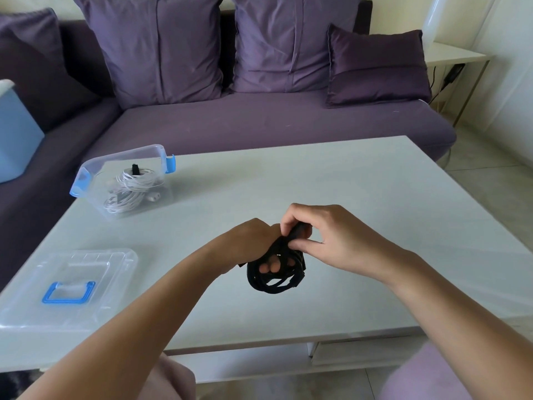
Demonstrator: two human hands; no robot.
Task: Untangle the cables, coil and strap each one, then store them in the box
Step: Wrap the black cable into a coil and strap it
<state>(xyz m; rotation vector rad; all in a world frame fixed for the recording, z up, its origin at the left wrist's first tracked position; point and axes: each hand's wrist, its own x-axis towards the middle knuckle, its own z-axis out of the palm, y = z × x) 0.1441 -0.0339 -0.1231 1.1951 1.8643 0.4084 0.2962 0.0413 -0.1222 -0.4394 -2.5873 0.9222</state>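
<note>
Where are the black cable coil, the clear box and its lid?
black cable coil (261,285), head view, on the lower left of its hanging loops.
clear box (127,153), head view, on its far rim.
lid (118,284), head view, on bare plastic near its right edge.

- Soft, even daylight fills the room; the brightest patch is blown out at the upper right.
- The white table (317,180) carries a pale sheen and only faint, diffuse shadows beneath the forearms (144,313).
- The black cable (271,281) reads as a dark mass (its strands are hard to separate).
- Wide-angle bending curves the table's edges and stretches the forearms near the bottom.
- Lower corners are soft and blurred; the sofa (259,122) stays fairly sharp.
</note>
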